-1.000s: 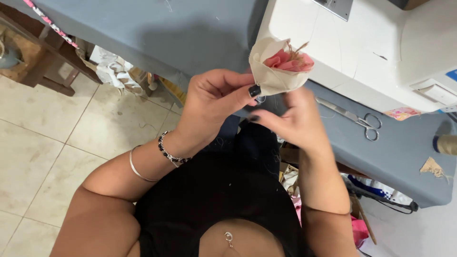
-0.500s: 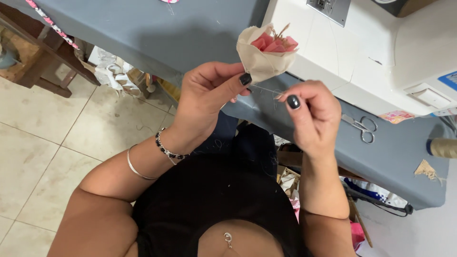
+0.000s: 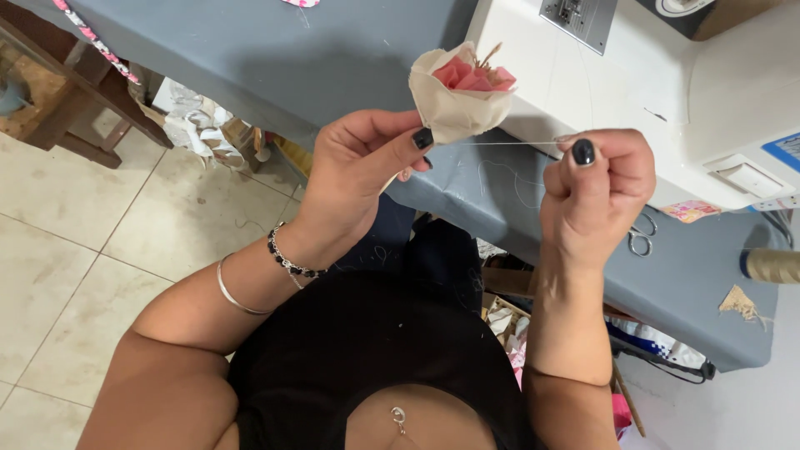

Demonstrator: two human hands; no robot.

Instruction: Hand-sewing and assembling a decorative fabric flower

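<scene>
While the left hand [image 3: 367, 162] pinches the gathered fabric flower [image 3: 462, 92] at upper centre, the right hand [image 3: 596, 187] pinches its thread [image 3: 517, 142] taut; stitching looks unfinished.

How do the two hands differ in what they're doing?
The left hand pinches the base of the fabric flower, palm turned up and fingers loosely open; the right hand is curled into a fist, pinching the thread. The left hand sits right under the flower; the right hand is off to the side, with the thread taut between. Both have dark nail polish.
</scene>
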